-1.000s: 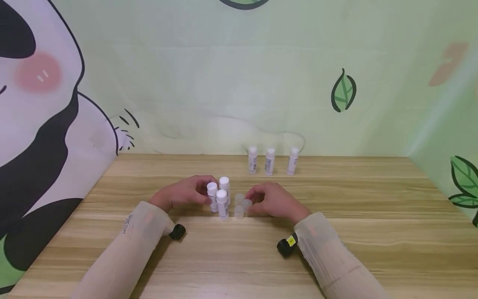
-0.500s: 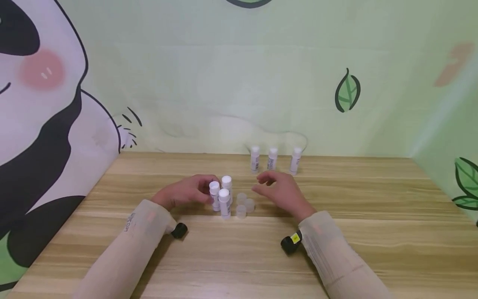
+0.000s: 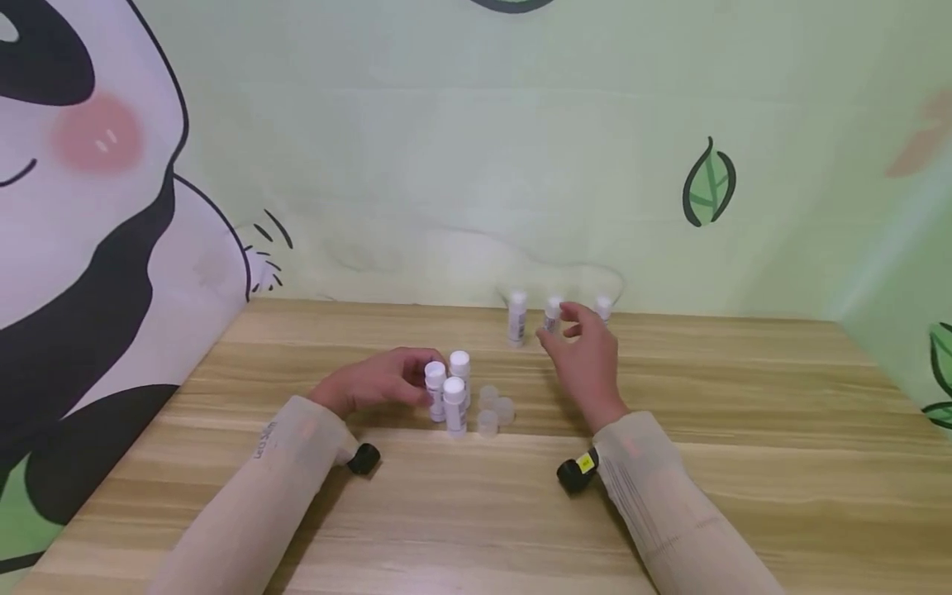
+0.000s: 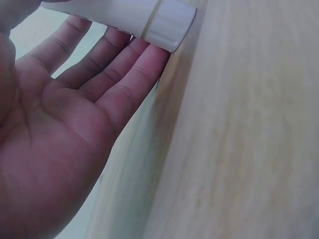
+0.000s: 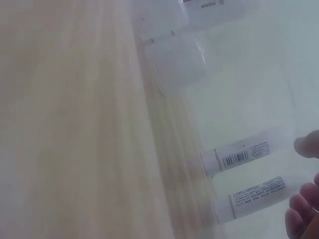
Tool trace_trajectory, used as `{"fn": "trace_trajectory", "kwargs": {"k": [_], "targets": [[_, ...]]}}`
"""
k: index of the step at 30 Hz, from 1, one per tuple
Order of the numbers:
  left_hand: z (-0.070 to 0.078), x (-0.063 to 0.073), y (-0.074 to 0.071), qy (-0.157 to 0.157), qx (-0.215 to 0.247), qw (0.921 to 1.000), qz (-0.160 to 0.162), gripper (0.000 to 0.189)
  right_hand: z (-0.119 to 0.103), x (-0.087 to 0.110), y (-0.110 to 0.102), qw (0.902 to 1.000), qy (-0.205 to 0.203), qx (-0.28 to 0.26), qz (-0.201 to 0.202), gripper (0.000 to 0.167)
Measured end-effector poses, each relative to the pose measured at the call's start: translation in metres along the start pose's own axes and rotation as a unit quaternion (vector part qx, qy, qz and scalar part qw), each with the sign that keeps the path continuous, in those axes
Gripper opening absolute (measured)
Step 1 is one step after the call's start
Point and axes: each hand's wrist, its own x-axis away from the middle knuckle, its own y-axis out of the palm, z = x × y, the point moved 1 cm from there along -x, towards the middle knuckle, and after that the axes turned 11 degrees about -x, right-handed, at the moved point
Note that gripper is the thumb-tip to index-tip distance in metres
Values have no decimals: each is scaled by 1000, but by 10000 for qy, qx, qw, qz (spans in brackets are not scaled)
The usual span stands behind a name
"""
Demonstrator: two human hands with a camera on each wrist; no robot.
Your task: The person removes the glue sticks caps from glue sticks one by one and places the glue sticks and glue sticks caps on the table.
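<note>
In the head view, my left hand (image 3: pixel 379 382) holds a small white tube (image 3: pixel 435 388) at the left of a cluster of three upright ones. Its thumb is in front and its fingers lie behind; in the left wrist view the fingers (image 4: pixel 132 79) run along the white tube (image 4: pixel 134 17). Two more tubes of the cluster, a front tube (image 3: pixel 454 406) and a rear tube (image 3: pixel 460 368), stand right beside it. My right hand (image 3: pixel 587 359), thumb and fingers spread, reaches toward the middle back tube (image 3: pixel 551 316). Printed labels show on the tubes (image 5: pixel 254 197) near its fingertips in the right wrist view.
Three small translucent cups (image 3: pixel 487 423) stand right of the front cluster. Along the back of the wooden table (image 3: pixel 476 512) are a left tube (image 3: pixel 516 318) and a right tube (image 3: pixel 603 308), the latter partly behind my right hand. A printed backdrop (image 3: pixel 416 165) rises behind.
My right hand has left the translucent cups and moved back and right to the rear row of tubes. My left hand stays at the front cluster. The head view has shifted slightly.
</note>
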Motion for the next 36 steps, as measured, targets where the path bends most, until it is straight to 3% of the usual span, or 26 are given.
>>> {"fn": "trace_trajectory", "kwargs": {"k": [7,23,36], "targets": [[1,-1,2,-39,52,10000,-21,33,-1,-8,1,9989,-53,128,459,54],[7,-3,2,-191,19,9998,1,30,3,-25,9,9971,-18,-6,766,42],[4,2,1,-262,108,9996,17,30,2,-24,15,9982,-39,-75,592,41]]}}
